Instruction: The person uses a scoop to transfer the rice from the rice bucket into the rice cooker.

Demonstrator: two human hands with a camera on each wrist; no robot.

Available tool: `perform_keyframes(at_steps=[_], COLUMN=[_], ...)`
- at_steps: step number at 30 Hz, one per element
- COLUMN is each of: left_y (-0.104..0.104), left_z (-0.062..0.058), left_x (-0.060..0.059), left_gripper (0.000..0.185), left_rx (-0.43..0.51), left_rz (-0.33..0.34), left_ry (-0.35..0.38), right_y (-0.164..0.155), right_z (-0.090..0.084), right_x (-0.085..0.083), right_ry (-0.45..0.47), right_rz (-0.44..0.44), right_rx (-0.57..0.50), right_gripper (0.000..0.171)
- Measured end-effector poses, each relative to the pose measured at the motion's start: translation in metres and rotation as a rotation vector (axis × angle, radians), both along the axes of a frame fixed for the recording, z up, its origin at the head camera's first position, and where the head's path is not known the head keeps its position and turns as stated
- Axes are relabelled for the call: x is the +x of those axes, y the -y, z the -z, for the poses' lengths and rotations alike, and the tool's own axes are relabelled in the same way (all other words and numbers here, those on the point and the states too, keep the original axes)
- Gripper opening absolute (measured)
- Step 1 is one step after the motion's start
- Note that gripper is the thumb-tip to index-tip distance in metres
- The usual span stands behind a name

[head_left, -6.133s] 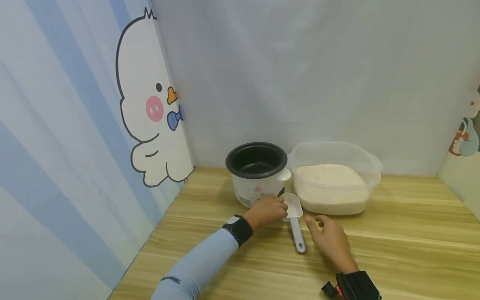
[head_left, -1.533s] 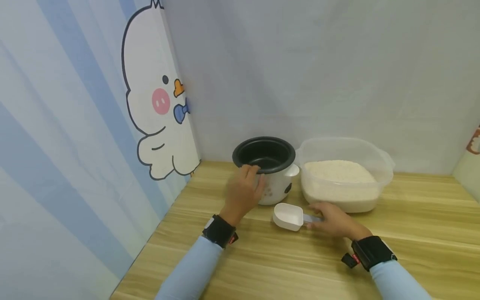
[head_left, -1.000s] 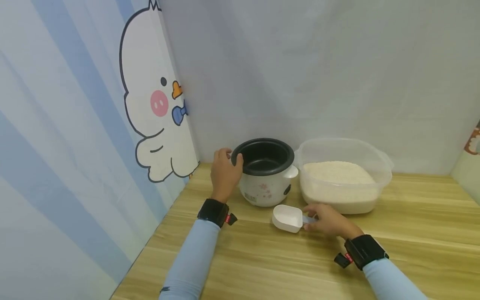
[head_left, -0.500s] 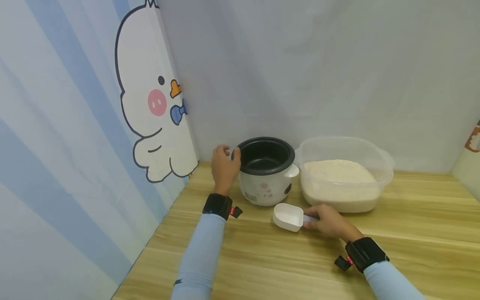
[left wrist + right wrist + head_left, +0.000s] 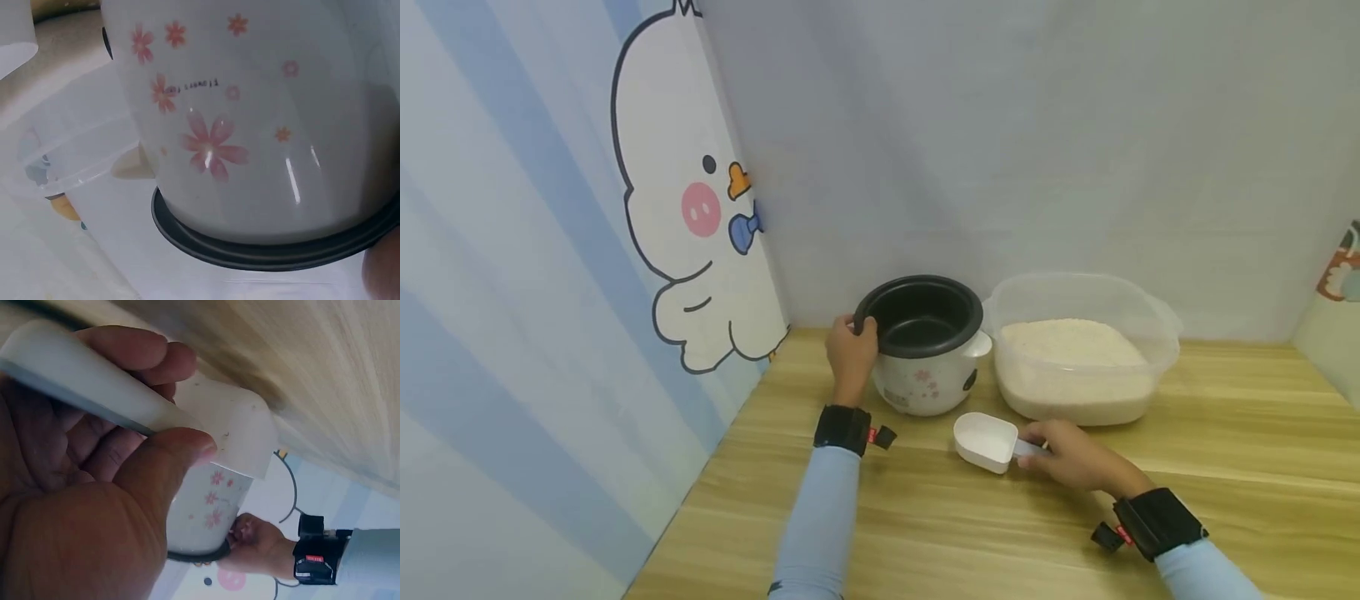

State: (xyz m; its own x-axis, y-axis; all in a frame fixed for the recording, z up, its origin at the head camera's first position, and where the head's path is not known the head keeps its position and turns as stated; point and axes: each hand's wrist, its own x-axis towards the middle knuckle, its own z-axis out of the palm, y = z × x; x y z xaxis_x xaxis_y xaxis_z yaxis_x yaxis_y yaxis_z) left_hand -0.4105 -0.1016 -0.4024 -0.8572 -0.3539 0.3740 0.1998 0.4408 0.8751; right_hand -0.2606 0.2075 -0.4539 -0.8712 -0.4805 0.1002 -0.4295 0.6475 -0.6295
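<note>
Gripping the white scoop (image 5: 987,441) by its handle, the right hand (image 5: 1075,458) should keep it level on the wooden table (image 5: 1225,467), near the rice tub (image 5: 1078,350); the left hand (image 5: 852,357) clasps the rice cooker (image 5: 922,346) rim, steadying it.

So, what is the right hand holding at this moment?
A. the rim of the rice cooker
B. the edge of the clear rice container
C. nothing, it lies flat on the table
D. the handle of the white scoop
D: the right hand has its thumb and fingers curled round the handle of the white scoop, which is empty.
</note>
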Motion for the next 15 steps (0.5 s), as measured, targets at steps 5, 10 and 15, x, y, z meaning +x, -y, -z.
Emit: perform_keyframes(at_steps=[5, 10, 15], left_y=[-0.002, -0.003, -0.005], left_z=[-0.001, 0.0, 0.004], left_x=[0.005, 0.005, 0.002], left_gripper=[0.042, 0.043, 0.047], left_rx=[0.046, 0.106, 0.205], left_rz=[0.008, 0.034, 0.083], left_ry=[0.008, -0.023, -0.012], right_y=[-0.004, -0.003, -0.007], right_z=[-0.018, -0.036, -0.058], right_x=[0.016, 0.028, 0.031], right_ry=[0.09, 0.007, 0.033], right_rz=[-0.05, -0.057, 0.014], right_rx=[-0.082, -0.093, -0.19], right_gripper=[0.031, 0.021, 0.021])
